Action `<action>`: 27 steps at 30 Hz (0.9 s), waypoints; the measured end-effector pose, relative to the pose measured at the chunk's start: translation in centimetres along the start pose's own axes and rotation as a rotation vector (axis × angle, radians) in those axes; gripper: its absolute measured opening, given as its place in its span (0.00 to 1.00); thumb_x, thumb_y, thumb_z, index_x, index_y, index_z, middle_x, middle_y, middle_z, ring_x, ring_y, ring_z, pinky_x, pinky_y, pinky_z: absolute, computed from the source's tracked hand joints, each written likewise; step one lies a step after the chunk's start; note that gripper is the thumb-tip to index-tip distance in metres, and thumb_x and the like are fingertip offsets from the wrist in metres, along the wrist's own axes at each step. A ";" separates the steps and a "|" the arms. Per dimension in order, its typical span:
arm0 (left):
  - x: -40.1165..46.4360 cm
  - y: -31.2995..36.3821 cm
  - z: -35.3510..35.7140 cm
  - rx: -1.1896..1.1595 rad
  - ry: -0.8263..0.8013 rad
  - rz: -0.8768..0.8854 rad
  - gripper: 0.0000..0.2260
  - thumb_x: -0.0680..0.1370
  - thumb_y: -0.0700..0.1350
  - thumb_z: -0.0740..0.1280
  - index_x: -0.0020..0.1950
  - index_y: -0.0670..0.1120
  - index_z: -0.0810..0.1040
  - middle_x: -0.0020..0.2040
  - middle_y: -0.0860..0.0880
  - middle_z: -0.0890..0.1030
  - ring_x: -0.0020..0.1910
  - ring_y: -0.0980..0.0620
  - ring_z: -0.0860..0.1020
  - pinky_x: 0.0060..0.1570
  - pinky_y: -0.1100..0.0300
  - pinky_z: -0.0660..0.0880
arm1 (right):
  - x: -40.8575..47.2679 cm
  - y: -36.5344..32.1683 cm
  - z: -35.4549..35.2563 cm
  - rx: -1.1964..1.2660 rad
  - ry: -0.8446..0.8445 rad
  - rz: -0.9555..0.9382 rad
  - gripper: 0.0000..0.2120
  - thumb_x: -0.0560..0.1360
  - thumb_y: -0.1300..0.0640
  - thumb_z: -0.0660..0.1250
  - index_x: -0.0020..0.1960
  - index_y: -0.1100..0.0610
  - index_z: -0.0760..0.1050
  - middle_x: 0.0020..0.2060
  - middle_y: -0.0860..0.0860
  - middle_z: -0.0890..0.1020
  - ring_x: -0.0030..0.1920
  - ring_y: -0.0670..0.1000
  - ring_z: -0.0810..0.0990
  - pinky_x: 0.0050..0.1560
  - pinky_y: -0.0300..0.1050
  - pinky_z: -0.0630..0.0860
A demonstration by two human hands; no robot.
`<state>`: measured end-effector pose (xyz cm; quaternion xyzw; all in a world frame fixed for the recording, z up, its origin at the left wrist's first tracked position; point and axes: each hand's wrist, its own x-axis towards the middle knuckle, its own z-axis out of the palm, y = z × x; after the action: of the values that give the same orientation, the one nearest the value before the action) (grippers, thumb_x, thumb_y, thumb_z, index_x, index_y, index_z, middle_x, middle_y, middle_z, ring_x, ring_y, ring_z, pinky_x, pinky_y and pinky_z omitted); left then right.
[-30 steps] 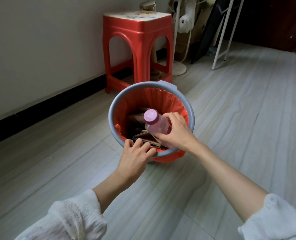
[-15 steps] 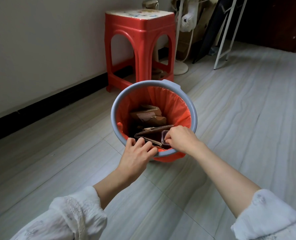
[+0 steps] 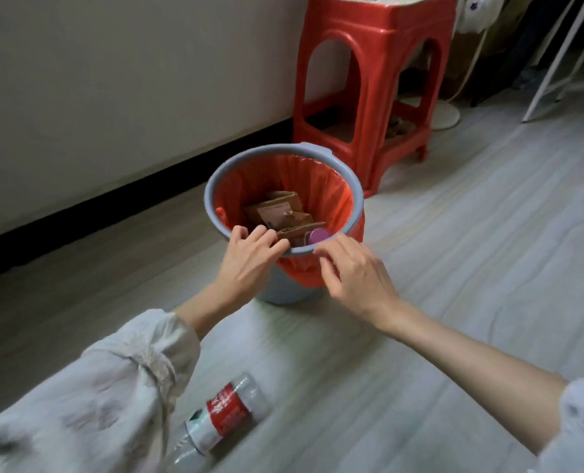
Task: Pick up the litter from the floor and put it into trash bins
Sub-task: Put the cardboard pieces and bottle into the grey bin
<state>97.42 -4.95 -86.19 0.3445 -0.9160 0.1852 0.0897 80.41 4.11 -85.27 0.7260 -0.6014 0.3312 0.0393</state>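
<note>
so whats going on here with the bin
A person is clearing litter into a grey bin lined with an orange bag. The left hand grips the near rim, steadying it. The right hand hovers empty just outside the rim. A pink-capped bottle lies inside on cardboard scraps. A clear bottle with a red label lies on the floor by the left sleeve, not yet picked up.

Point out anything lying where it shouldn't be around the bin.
A clear plastic bottle with a red label lies on its side on the floor, near the left sleeve, outside the grey bin. It looks like litter not yet binned. Nothing looks spilled.
</note>
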 end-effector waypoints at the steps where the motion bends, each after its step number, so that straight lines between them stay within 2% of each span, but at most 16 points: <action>1: -1.3 -1.3 0.0 0.010 -0.005 -0.034 0.14 0.65 0.38 0.52 0.42 0.47 0.76 0.35 0.48 0.75 0.38 0.46 0.74 0.35 0.55 0.69 | -0.3 -1.1 1.3 0.021 -0.039 -0.023 0.10 0.72 0.56 0.57 0.45 0.57 0.76 0.38 0.53 0.79 0.39 0.56 0.79 0.39 0.49 0.74; 3: -4.4 -4.2 0.3 0.022 -0.009 -0.103 0.15 0.65 0.39 0.52 0.43 0.47 0.76 0.36 0.48 0.76 0.40 0.47 0.72 0.37 0.55 0.69 | -1.0 -3.8 4.4 0.055 -0.196 -0.106 0.10 0.72 0.55 0.58 0.47 0.57 0.75 0.40 0.53 0.78 0.40 0.56 0.79 0.39 0.49 0.75; 5: -7.5 -6.6 0.4 0.040 -0.016 -0.181 0.16 0.64 0.39 0.51 0.44 0.47 0.76 0.38 0.47 0.76 0.41 0.46 0.73 0.38 0.54 0.68 | -2.3 -5.7 7.6 0.008 -0.501 -0.212 0.12 0.74 0.53 0.60 0.54 0.56 0.74 0.48 0.54 0.78 0.49 0.57 0.78 0.47 0.51 0.75; 8: -11.5 -9.6 0.4 0.063 0.004 -0.304 0.15 0.64 0.38 0.54 0.46 0.46 0.75 0.39 0.46 0.77 0.41 0.44 0.74 0.39 0.53 0.68 | -4.6 -8.2 11.9 -0.075 -0.934 -0.285 0.22 0.76 0.48 0.62 0.67 0.54 0.66 0.61 0.54 0.71 0.62 0.56 0.70 0.59 0.52 0.68; 12: -15.3 -11.7 0.9 0.034 0.048 -0.500 0.19 0.59 0.32 0.64 0.47 0.45 0.75 0.39 0.46 0.77 0.40 0.43 0.75 0.39 0.53 0.68 | -7.2 -10.5 16.8 -0.095 -1.169 -0.412 0.31 0.71 0.47 0.68 0.71 0.54 0.63 0.66 0.54 0.69 0.66 0.56 0.67 0.62 0.51 0.65; 16: -15.5 -10.9 1.2 0.064 0.069 -0.549 0.17 0.60 0.32 0.63 0.46 0.46 0.76 0.38 0.48 0.76 0.39 0.43 0.75 0.39 0.54 0.66 | -9.5 -11.3 19.4 -0.161 -1.228 -0.492 0.35 0.70 0.46 0.70 0.71 0.56 0.61 0.66 0.56 0.69 0.67 0.57 0.67 0.65 0.53 0.63; 20: -14.9 -10.9 1.5 0.074 0.104 -0.507 0.15 0.66 0.36 0.56 0.46 0.48 0.77 0.38 0.49 0.76 0.40 0.44 0.74 0.41 0.53 0.62 | -8.9 -11.1 19.3 -0.168 -1.142 -0.405 0.28 0.73 0.46 0.64 0.67 0.59 0.64 0.61 0.57 0.71 0.62 0.58 0.71 0.57 0.51 0.67; 24: -15.2 -11.3 1.8 0.065 0.111 -0.505 0.16 0.66 0.35 0.56 0.47 0.48 0.76 0.39 0.48 0.77 0.40 0.43 0.73 0.42 0.53 0.62 | -6.7 -7.8 17.8 -0.059 -1.016 -0.119 0.25 0.67 0.51 0.67 0.60 0.59 0.66 0.56 0.55 0.72 0.59 0.58 0.72 0.54 0.51 0.70; 27: -15.7 -11.3 1.9 0.045 0.131 -0.562 0.16 0.65 0.34 0.58 0.47 0.47 0.76 0.39 0.48 0.77 0.40 0.43 0.73 0.42 0.53 0.60 | -4.7 -3.8 16.8 0.062 -0.875 0.266 0.32 0.64 0.53 0.69 0.65 0.59 0.64 0.57 0.57 0.70 0.60 0.59 0.71 0.57 0.52 0.72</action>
<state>116.58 -4.13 -89.44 0.5738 -0.7727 0.1952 0.1887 90.86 1.49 -99.48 0.7148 -0.6394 0.0136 -0.2830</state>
